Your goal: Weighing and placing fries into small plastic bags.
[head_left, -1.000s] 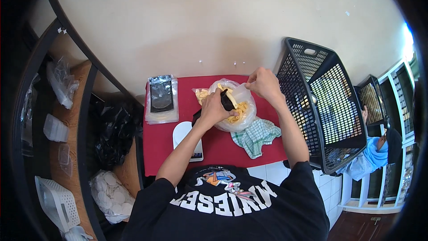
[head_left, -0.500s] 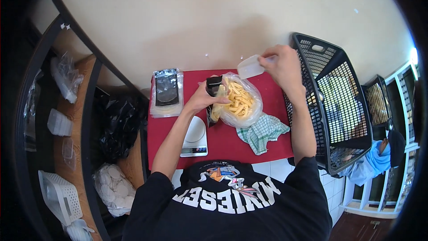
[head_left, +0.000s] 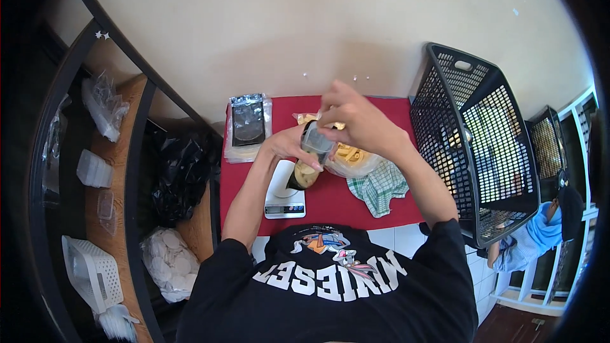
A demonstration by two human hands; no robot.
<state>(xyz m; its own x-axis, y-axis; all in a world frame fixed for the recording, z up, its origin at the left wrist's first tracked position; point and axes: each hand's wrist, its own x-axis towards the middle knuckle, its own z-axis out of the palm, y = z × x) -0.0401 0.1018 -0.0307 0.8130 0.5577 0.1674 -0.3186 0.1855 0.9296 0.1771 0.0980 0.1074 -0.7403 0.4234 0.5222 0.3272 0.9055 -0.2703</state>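
My left hand is closed around a clear-and-black pouch that has some pale yellow pieces in its lower part. A small clear plastic tub, used like a scoop, is gripped in my right hand and tipped at the pouch's mouth. Behind my hands sits a large clear plastic bag of yellow fry-like sticks, partly hidden by my right hand. The pouch's lower end hangs over or beside the white kitchen scale; whether they touch, I cannot tell.
A stack of flat pouches lies at the red table's far left. The green checked cloth is beside the bag. A black basket stands right; wooden shelves with plastic tubs stand left. Another person's blue sleeve shows at far right.
My right hand has brought the tub left and down to the pouch's mouth, where it is tipped. The pouch now leans toward the scale.
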